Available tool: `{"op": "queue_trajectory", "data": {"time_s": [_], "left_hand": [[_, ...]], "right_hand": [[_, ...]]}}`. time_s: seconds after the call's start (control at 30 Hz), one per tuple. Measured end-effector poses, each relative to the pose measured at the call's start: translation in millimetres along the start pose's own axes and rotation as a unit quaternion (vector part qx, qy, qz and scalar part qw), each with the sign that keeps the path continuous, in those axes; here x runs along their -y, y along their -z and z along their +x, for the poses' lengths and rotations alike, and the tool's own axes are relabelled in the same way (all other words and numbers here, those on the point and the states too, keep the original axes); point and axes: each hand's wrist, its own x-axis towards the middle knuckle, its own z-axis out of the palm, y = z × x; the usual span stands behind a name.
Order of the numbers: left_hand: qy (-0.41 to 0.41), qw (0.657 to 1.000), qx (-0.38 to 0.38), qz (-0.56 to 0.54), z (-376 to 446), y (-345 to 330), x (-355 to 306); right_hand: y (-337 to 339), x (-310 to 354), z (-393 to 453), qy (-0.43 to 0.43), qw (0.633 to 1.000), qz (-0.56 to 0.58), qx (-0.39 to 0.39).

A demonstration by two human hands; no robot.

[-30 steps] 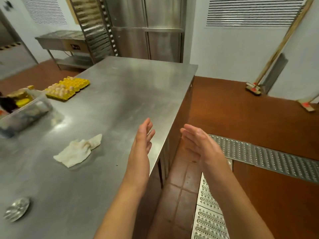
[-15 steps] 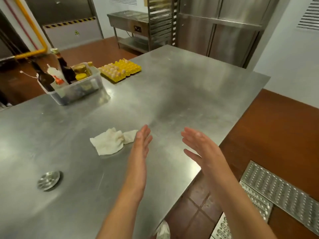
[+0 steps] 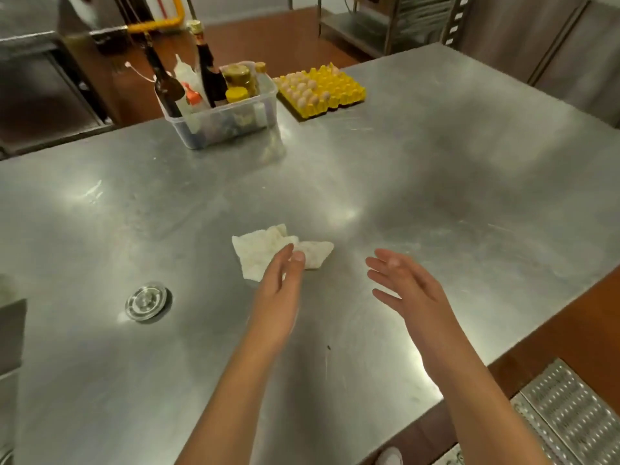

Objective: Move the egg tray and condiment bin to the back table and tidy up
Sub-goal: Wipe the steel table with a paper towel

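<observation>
A yellow egg tray (image 3: 330, 92) with several eggs lies at the far edge of the steel table (image 3: 436, 182). Left of it stands a clear plastic condiment bin (image 3: 231, 120) holding several bottles and jars. A crumpled white cloth (image 3: 260, 251) lies in the middle of the table. My left hand (image 3: 278, 293) hovers open, its fingertips over the cloth's near edge. My right hand (image 3: 406, 290) is open, palm turned inward, above bare steel to the right of the cloth. Both hands hold nothing.
A round metal drain cover (image 3: 147, 302) sits in the tabletop at the near left. A second steel table (image 3: 352, 31) and a tray rack (image 3: 426, 18) stand at the back. Metal floor grating (image 3: 570, 414) lies at the lower right, past the table's edge.
The view has swung left and forward, so the bin, egg tray and cloth now sit nearer the centre. My left hand has come over the cloth. Both hands stay open.
</observation>
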Motion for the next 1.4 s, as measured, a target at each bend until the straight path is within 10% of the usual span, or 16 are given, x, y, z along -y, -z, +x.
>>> {"op": "queue_trajectory", "data": {"time_s": [0.27, 0.6, 0.83, 1.1, 1.4], "left_hand": [[-0.033, 0.98, -0.071, 0.182, 50, 28, 42], [-0.033, 0.811, 0.029, 0.583, 155, 33, 101], [-0.032, 0.767, 0.014, 0.64, 188, 20, 91], [-0.111, 0.796, -0.032, 0.594, 159, 6, 74], [-0.154, 0.917, 0.005, 0.369, 95, -90, -8]], "right_hand": [[-17, -21, 36, -0.032, 0.998, -0.046, 0.041], [-11, -49, 54, -0.069, 0.993, -0.093, 0.04], [2, -55, 59, -0.079, 0.994, -0.078, 0.016], [13, -53, 56, -0.068, 0.997, -0.041, 0.001], [77, -30, 41, -0.027, 0.998, 0.0, -0.056]]}}
